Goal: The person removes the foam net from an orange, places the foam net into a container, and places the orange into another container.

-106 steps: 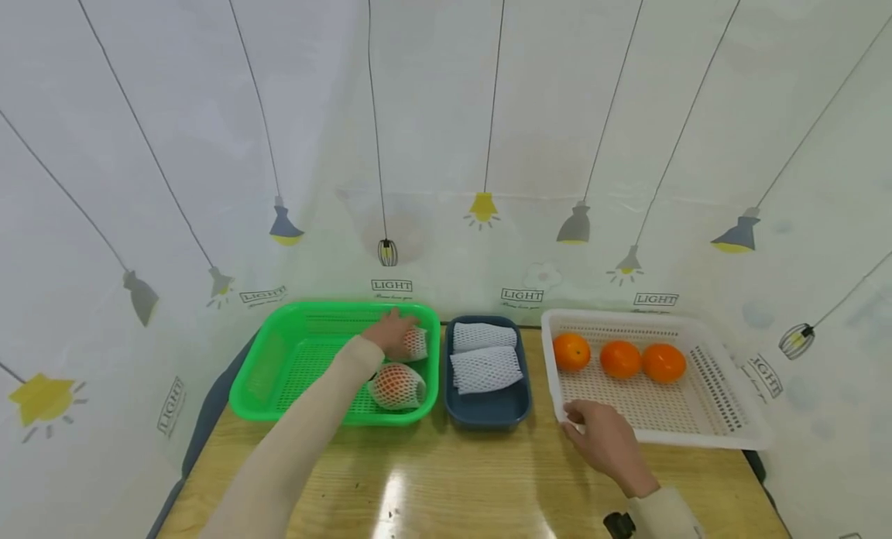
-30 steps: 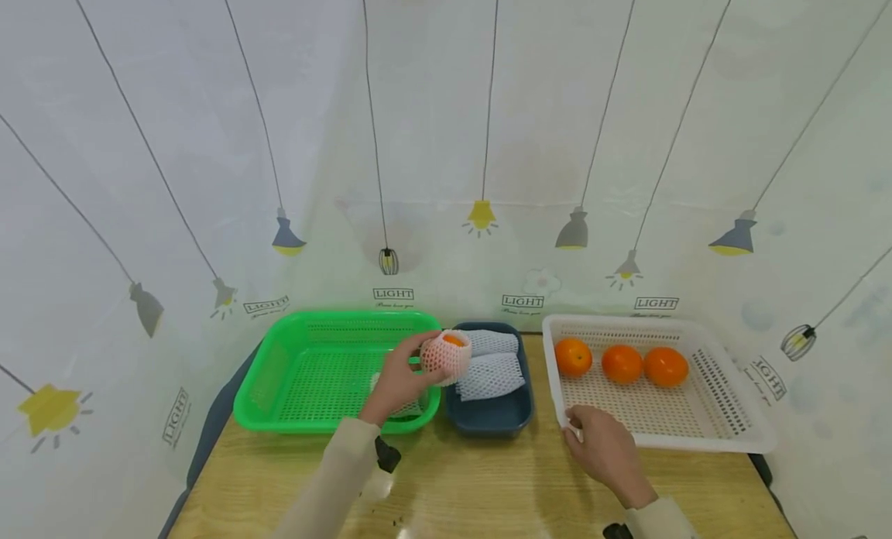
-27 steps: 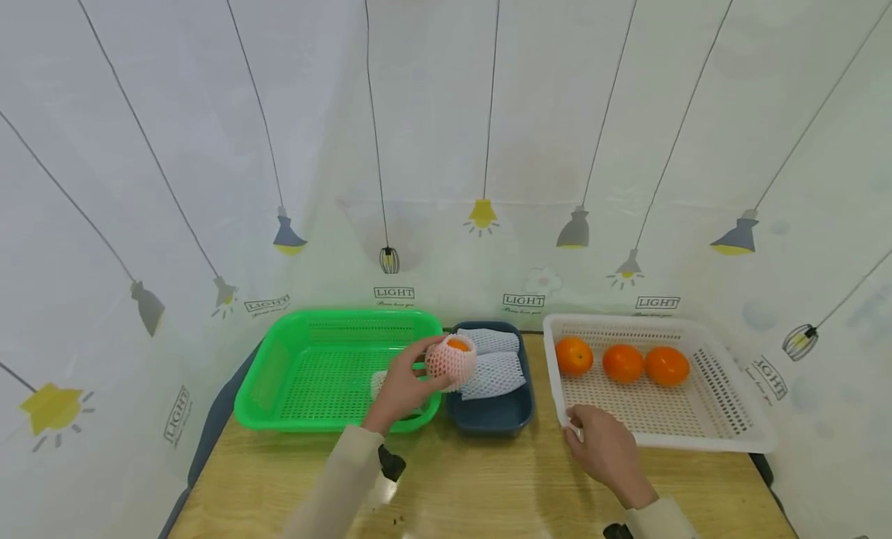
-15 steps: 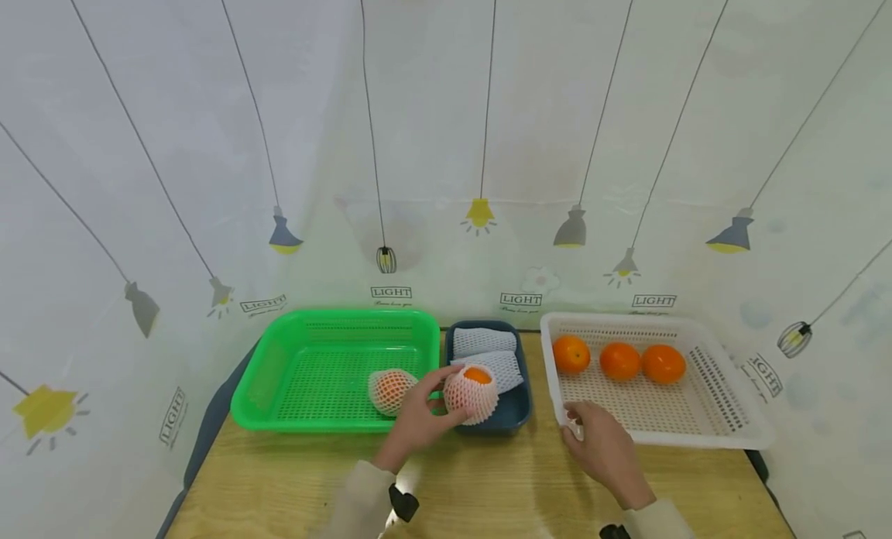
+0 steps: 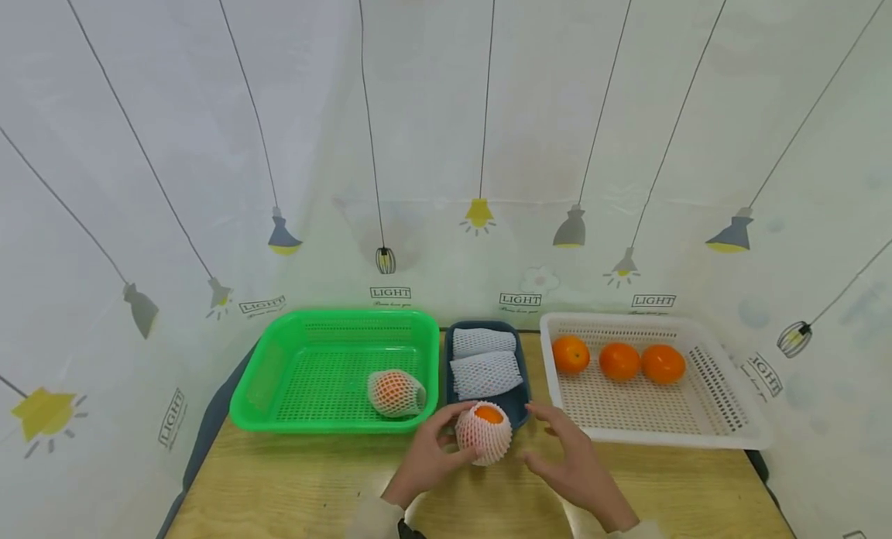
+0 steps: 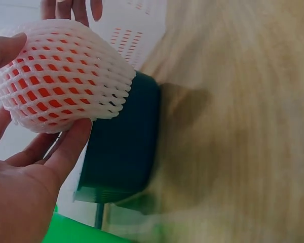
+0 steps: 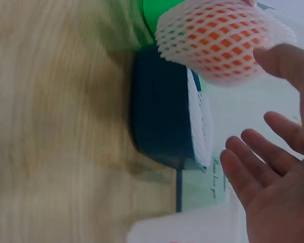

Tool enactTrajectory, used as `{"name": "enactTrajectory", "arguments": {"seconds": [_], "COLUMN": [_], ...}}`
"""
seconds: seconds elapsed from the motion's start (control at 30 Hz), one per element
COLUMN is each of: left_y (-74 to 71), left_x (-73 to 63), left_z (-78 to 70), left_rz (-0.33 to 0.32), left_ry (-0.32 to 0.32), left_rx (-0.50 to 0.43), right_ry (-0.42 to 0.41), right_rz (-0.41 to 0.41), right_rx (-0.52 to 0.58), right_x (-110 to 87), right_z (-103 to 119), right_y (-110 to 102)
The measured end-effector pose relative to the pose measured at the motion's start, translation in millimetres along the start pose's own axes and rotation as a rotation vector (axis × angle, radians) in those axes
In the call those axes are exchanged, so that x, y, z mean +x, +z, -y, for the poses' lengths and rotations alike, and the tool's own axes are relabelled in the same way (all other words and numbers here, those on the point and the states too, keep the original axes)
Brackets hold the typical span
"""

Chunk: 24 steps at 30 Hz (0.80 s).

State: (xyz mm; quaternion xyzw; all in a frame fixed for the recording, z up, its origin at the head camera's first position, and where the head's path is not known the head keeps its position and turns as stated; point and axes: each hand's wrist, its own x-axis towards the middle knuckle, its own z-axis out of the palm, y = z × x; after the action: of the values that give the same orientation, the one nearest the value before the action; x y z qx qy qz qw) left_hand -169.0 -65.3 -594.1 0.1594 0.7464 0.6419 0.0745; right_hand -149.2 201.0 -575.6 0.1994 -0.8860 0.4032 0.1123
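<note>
My left hand (image 5: 430, 455) grips an orange fruit in a white foam net sleeve (image 5: 484, 433), fingers and thumb around its left side. The fruit's bare orange top shows through the sleeve's open end, and the left wrist view has it raised in front of the blue tray (image 6: 121, 147). To the right of the fruit, my right hand (image 5: 574, 465) is spread with its fingers apart, holding nothing. The right wrist view shows the right thumb (image 7: 281, 63) right at the net sleeve. Flat foam net sleeves (image 5: 488, 374) lie in the blue tray.
A green basket (image 5: 279, 423) on the left holds another netted fruit (image 5: 395, 393). On the right, a white basket (image 5: 725, 438) holds three bare orange fruits (image 5: 619, 362). All stand along the wall on a wooden table (image 5: 313, 485), the blue tray between the baskets.
My left hand has lifted the netted fruit from the green basket and brought it right and nearer. My right hand has let go of the white basket's rim and moved left toward the fruit.
</note>
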Motion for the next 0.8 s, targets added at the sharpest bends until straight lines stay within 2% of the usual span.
{"name": "enactTrajectory", "arguments": {"seconds": [0.07,0.17,0.3,0.5,0.67,0.8], "left_y": [3.2,6.8,8.9,11.4,16.8,19.5], "left_x": [-4.8,-11.6,-17.1,-23.2,-27.4,-29.8], "left_z": [5.5,12.2,20.8,35.3,42.5,46.7], "left_rz": [0.008,0.020,0.030,0.073,0.118,0.148], "left_ry": [-0.002,-0.009,-0.010,-0.002,-0.048,-0.048], "left_rx": [0.002,0.019,0.004,-0.041,-0.090,-0.133], "right_ry": [0.032,0.150,0.248,0.261,0.241,0.237], "right_rz": [0.065,0.155,0.223,0.249,0.277,0.307], "right_rx": [0.076,0.162,0.240,0.317,0.314,0.308], "right_x": [-3.1,-7.3,-10.9,-16.0,-17.9,-20.8], "right_z": [1,2,2,-1,-7,-9], "right_y": [7,17,29,42,50,53]}}
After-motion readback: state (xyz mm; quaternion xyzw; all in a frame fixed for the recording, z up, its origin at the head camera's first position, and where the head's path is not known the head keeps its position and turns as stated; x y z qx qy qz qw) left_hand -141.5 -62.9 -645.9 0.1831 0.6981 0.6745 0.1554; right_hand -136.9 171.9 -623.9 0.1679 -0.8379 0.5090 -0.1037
